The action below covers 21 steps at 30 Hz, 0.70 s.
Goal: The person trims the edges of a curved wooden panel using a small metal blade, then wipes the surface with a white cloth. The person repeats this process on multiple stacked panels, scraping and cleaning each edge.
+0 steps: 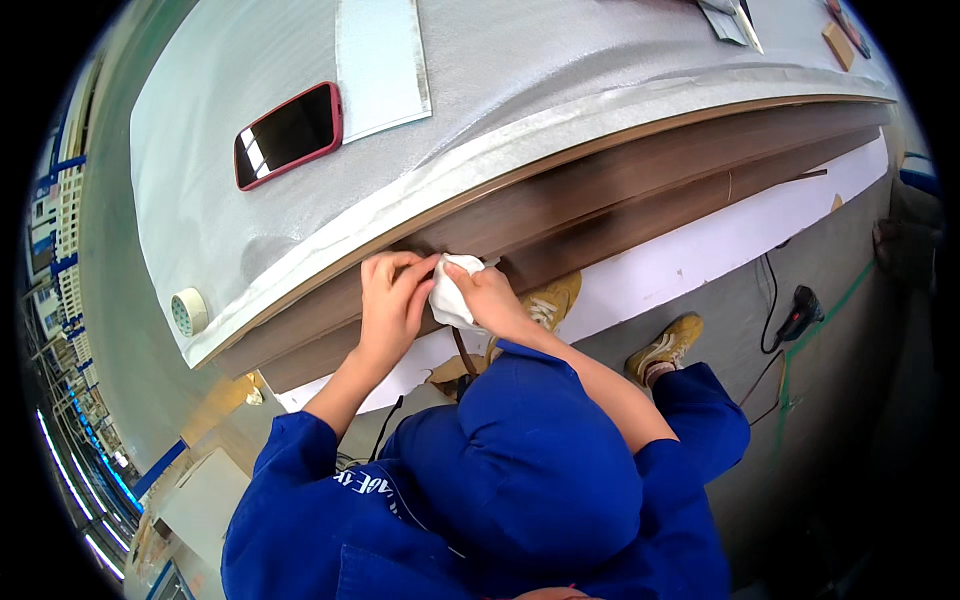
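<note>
R grip [488, 296] w/ wht cloth [449, 304]; wht lettering [366, 484], blue jkt [300, 520]

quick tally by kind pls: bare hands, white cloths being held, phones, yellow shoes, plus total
Bare hands, left hand and right hand: 2
Held white cloth: 1
Phone: 1
Yellow shoes: 2
Total: 6

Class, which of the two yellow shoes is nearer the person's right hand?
The left shoe, partly hidden by the wrist of the right hand; the other shoe is farther right.
</note>
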Tool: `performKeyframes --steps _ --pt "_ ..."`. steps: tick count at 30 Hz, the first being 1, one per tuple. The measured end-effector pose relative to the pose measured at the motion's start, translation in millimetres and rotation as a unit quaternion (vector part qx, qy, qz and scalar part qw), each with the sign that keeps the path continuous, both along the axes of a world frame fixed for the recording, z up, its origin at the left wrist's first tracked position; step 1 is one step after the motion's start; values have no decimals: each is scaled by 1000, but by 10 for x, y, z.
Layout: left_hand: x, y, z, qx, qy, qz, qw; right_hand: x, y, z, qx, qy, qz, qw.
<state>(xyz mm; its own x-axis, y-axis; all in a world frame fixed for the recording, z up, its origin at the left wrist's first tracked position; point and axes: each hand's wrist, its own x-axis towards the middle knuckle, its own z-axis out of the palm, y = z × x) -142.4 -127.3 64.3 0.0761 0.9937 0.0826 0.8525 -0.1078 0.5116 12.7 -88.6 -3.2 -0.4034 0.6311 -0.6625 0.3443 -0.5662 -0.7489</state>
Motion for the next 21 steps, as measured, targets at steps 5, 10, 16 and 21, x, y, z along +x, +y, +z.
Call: performKeyframes --steps 5,10,16,21 --pt "125 33 -222 -130 -190 199 953 -37 -58 -82 29 -28 8 999" --pt "101 158 -262 -102 -165 218 957 -34 -139 -245 -50 62 -34 996" --pt "-78 223 -279 -153 -88 163 971 -55 -118 -161 -15 29 -20 999" --pt "-100 245 -248 -210 -98 168 958 -32 -88 -146 -62 48 -32 996"
